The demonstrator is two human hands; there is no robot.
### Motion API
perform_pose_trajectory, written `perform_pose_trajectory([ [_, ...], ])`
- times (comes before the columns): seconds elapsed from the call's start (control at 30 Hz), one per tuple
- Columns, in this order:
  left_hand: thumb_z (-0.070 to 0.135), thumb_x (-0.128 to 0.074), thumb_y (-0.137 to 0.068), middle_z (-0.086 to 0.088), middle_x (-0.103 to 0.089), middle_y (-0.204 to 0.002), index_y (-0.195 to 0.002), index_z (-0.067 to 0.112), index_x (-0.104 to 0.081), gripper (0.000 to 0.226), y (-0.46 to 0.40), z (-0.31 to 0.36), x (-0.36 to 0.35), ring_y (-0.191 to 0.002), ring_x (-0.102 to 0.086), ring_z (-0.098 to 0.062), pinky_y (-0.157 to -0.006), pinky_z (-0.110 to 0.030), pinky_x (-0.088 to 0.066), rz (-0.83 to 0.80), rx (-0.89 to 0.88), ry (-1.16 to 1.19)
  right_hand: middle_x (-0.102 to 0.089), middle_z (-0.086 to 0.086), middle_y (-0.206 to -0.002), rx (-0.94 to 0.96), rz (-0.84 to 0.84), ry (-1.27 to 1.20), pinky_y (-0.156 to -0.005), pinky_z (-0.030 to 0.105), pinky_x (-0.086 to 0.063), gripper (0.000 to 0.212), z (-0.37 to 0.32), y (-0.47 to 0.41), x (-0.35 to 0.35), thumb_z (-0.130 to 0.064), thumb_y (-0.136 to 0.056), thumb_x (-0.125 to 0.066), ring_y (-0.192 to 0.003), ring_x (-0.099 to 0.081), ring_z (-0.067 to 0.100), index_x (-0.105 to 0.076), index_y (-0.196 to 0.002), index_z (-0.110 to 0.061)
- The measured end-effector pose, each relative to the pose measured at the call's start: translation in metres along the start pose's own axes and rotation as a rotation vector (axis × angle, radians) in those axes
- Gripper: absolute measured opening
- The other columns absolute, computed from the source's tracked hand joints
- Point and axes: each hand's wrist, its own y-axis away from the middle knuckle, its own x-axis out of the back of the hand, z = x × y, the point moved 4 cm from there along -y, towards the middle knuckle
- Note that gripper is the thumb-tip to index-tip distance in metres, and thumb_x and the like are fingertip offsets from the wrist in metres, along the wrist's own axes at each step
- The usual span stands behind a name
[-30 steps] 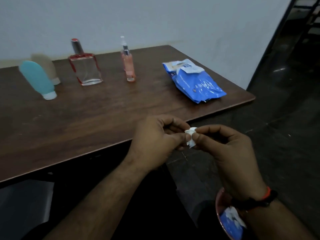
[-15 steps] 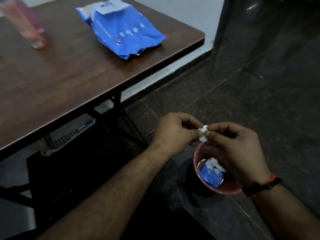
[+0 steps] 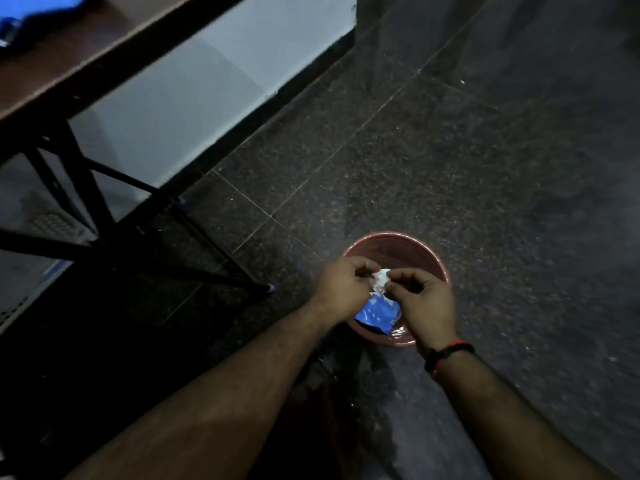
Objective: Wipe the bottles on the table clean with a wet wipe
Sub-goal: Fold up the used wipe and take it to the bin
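Observation:
A small crumpled white wet wipe (image 3: pixel 381 280) is pinched between my left hand (image 3: pixel 343 284) and my right hand (image 3: pixel 424 301), both held directly over a pink bin (image 3: pixel 398 245) on the floor. The fingers of both hands are closed on the wipe. A blue wrapper (image 3: pixel 378 311) with white scraps lies inside the bin below my hands. The bottles are out of view. Only a blurred blue corner of the wipes pack (image 3: pixel 38 6) shows on the brown table (image 3: pixel 86 60) at the top left.
The table's black metal legs (image 3: pixel 104 188) stand at the left, with a foot near the bin. A white wall base (image 3: pixel 194 98) runs behind them. Dark speckled floor tiles (image 3: pixel 485 168) spread to the right of the bin.
The view has swung down and right from the table to the floor. Both hands have carried the crumpled wipe from above the table edge to over the bin.

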Motion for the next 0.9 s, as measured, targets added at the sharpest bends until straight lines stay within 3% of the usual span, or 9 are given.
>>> perform_pose_trajectory([
  [0.13, -0.005, -0.055, -0.088, -0.004, -0.071, -0.116, -0.121, 0.011, -0.068, 0.039, -0.013, -0.017, -0.02, -0.107, -0.066, -0.015, -0.083, -0.011, -0.044, -0.023, 0.037, -0.069, -0.074, -0.002, -0.099, -0.029, 0.059, 0.073, -0.095, 0.032, -0.053, 0.018, 0.032, -0.014, -0.009, -0.006, -0.084, -0.073, -0.096, -0.069, 0.015, -0.073, -0.091, -0.022],
  [0.33, -0.003, -0.053, -0.087, -0.004, -0.065, -0.13, -0.134, 0.014, -0.059, 0.051, -0.035, -0.039, -0.047, -0.119, -0.061, -0.016, -0.09, -0.006, -0.035, -0.09, 0.077, -0.161, -0.07, 0.004, -0.117, -0.052, 0.08, 0.18, -0.092, 0.018, -0.042, 0.028, 0.051, -0.027, -0.012, -0.005, -0.087, -0.066, -0.109, -0.064, 0.016, -0.071, -0.114, -0.012],
  [0.4, -0.004, -0.05, -0.083, -0.003, -0.061, -0.136, -0.14, 0.016, -0.054, 0.061, -0.04, -0.047, -0.058, -0.122, -0.059, -0.015, -0.097, -0.011, -0.04, -0.172, 0.112, -0.159, -0.069, 0.004, -0.123, -0.056, 0.068, 0.225, -0.092, 0.012, -0.038, 0.032, 0.055, -0.031, -0.012, -0.005, -0.088, -0.064, -0.115, -0.062, 0.017, -0.069, -0.119, -0.011],
  [0.5, 0.001, -0.051, -0.08, -0.005, -0.05, -0.148, -0.149, 0.02, -0.041, 0.073, -0.045, -0.054, -0.071, -0.134, -0.05, -0.02, -0.112, -0.03, -0.039, -0.258, 0.115, -0.22, -0.066, 0.005, -0.128, -0.067, 0.046, 0.246, -0.087, 0.004, -0.032, 0.035, 0.061, -0.037, -0.014, -0.007, -0.089, -0.065, -0.12, -0.06, 0.018, -0.067, -0.124, -0.011],
  [0.57, 0.006, -0.058, -0.083, -0.007, -0.037, -0.157, -0.156, 0.024, -0.023, 0.083, -0.043, -0.052, -0.076, -0.14, -0.041, -0.023, -0.115, -0.032, -0.035, -0.317, 0.111, -0.313, -0.062, 0.005, -0.134, -0.078, 0.021, 0.275, -0.094, 0.009, -0.034, 0.04, 0.065, -0.039, -0.015, -0.01, -0.087, -0.066, -0.123, -0.058, 0.02, -0.065, -0.127, -0.012],
  [0.7, 0.014, -0.061, -0.089, -0.019, 0.008, -0.164, -0.157, 0.021, 0.006, 0.096, -0.045, -0.061, -0.076, -0.151, -0.012, -0.032, -0.119, -0.033, -0.023, -0.382, 0.154, -0.436, -0.048, 0.012, -0.146, -0.105, -0.014, 0.35, -0.112, 0.036, -0.037, 0.059, 0.076, -0.042, -0.015, -0.01, -0.079, -0.069, -0.132, -0.048, 0.028, -0.056, -0.136, -0.012],
  [0.77, 0.014, -0.062, -0.088, -0.018, 0.012, -0.164, -0.157, 0.018, 0.007, 0.097, -0.048, -0.07, -0.07, -0.153, 0.001, -0.029, -0.121, -0.033, -0.014, -0.366, 0.161, -0.465, -0.046, 0.014, -0.147, -0.126, -0.032, 0.387, -0.112, 0.04, -0.038, 0.064, 0.083, -0.039, -0.015, -0.011, -0.077, -0.068, -0.132, -0.047, 0.029, -0.051, -0.139, -0.012],
  [0.9, 0.025, -0.061, -0.091, -0.018, 0.003, -0.164, -0.157, 0.014, 0.001, 0.092, -0.044, -0.074, -0.059, -0.153, -0.004, -0.027, -0.121, -0.03, -0.012, -0.312, 0.111, -0.498, -0.031, 0.013, -0.157, -0.113, -0.094, 0.463, -0.118, 0.032, -0.027, 0.068, 0.082, -0.026, -0.021, -0.007, -0.081, -0.065, -0.142, -0.034, 0.028, -0.042, -0.145, -0.008],
])
